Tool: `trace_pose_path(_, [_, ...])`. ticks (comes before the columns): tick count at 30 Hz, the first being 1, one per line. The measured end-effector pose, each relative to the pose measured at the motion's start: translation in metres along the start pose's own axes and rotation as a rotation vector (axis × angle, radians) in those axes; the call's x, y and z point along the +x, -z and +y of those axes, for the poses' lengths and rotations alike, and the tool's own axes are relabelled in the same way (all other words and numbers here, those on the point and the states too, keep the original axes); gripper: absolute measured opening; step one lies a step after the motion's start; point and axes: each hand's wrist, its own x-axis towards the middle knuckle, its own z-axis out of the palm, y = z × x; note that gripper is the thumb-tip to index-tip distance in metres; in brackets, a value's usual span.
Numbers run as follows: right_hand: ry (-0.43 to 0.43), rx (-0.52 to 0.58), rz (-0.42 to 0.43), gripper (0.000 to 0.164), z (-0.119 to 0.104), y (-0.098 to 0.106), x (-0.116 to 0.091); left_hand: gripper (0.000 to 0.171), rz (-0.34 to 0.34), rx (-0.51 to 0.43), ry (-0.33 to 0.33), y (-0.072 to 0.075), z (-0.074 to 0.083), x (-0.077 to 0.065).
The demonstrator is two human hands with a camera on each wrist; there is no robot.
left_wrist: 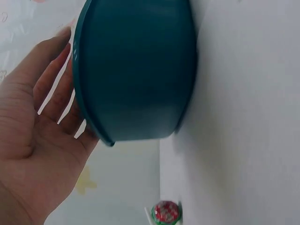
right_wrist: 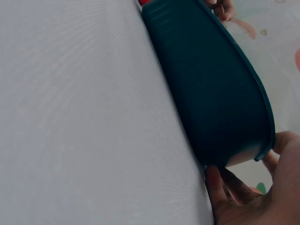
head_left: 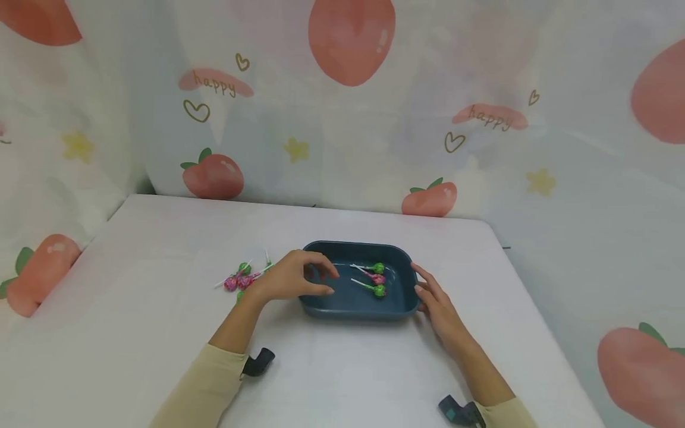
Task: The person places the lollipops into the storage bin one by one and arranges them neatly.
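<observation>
A dark teal rectangular tray [head_left: 348,314] sits on the white table. Three lollipops lie in it: two green, one of them the front lollipop [head_left: 379,291], and a pink lollipop [head_left: 377,279] between them. My left hand [head_left: 291,276] hovers over the tray's left end, fingers loosely bent, thumb apart, holding nothing. At the opposite end, my right hand [head_left: 441,309] holds the tray, with fingers at the rim and the thumb low by the base in the right wrist view. Left of the tray, several pink and green lollipops [head_left: 231,283] lie in a loose pile, partly hidden behind my left hand.
The white table [head_left: 160,356] reaches back to a fabric backdrop [head_left: 342,131] printed with peaches, hearts and stars. Dark wrist cameras [head_left: 259,362] are worn at both yellowish sleeves. One lollipop [left_wrist: 166,212] shows beside the tray in the left wrist view.
</observation>
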Motion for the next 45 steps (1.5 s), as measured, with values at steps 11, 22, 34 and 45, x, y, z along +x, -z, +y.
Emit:
trace_pose_path(11, [-0.005, 0.012, 0.015, 0.049, 0.001, 0.004, -0.002, 0.023, 0.122, -0.039, 0.072, 0.028, -0.008, -0.018])
trace_pose_path(22, [-0.014, 0.000, 0.018, 0.049, 0.002, 0.003, -0.002, 0.026, 0.188, -0.010, 0.274, 0.055, -0.034, -0.045])
trace_pose_path(34, [-0.004, -0.001, 0.013, 0.049, 0.001, 0.004, -0.004, 0.026, 0.234, -0.042, 0.366, 0.069, -0.057, -0.071])
trace_pose_path(45, [-0.019, 0.001, 0.016, 0.050, -0.001, 0.003, -0.004, 0.028, 0.274, 0.006, 0.418, 0.087, -0.060, -0.090])
